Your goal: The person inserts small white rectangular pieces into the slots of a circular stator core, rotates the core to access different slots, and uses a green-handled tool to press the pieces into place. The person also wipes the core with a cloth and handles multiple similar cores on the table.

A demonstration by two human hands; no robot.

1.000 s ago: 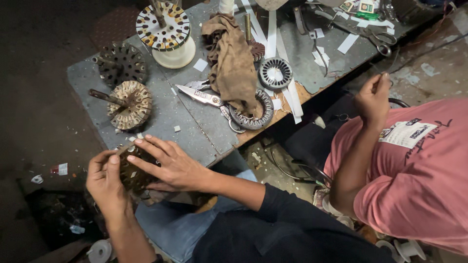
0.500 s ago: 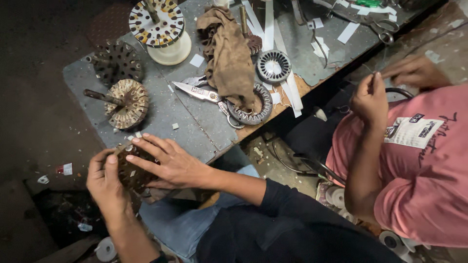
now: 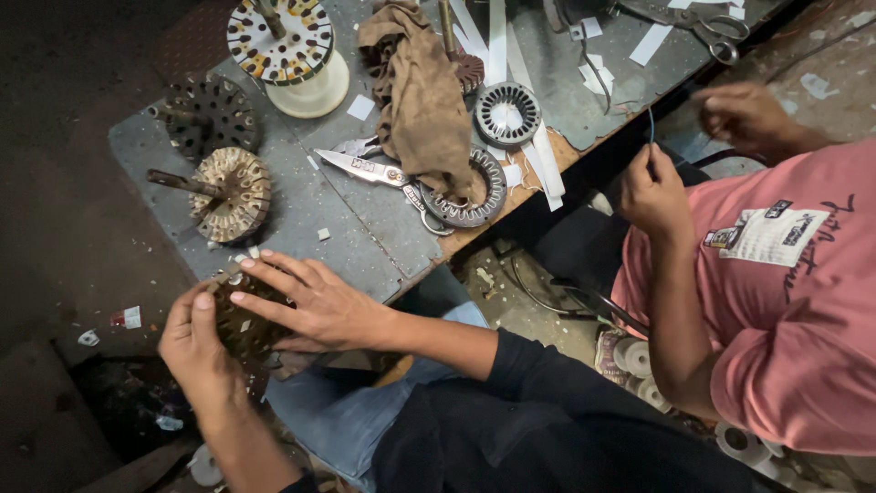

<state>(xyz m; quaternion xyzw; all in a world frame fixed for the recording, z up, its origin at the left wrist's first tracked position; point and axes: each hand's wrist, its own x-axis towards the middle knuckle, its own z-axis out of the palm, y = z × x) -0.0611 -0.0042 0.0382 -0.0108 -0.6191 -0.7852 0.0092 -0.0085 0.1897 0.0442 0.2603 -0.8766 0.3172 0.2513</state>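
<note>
Both my hands hold a dark, round slotted motor core (image 3: 239, 321) just off the near corner of the grey table (image 3: 365, 237). My left hand (image 3: 196, 345) cups its left side from below. My right hand (image 3: 306, 299) lies over its top with the fingers spread across the slots. Small white paper bits stick out of the core's slots. Most of the core is hidden under my fingers.
On the table lie two more slotted cores (image 3: 226, 192) (image 3: 208, 111), a pale patterned one on a white spool (image 3: 283, 41), scissors (image 3: 374, 171), a brown rag (image 3: 422, 96), metal stator rings (image 3: 507, 113) and white paper strips. A person in a pink shirt (image 3: 794, 292) works at right.
My hands and the core have hardly shifted. The person at right has pulled their hands apart, one rising to the table's edge with a thin wire.
</note>
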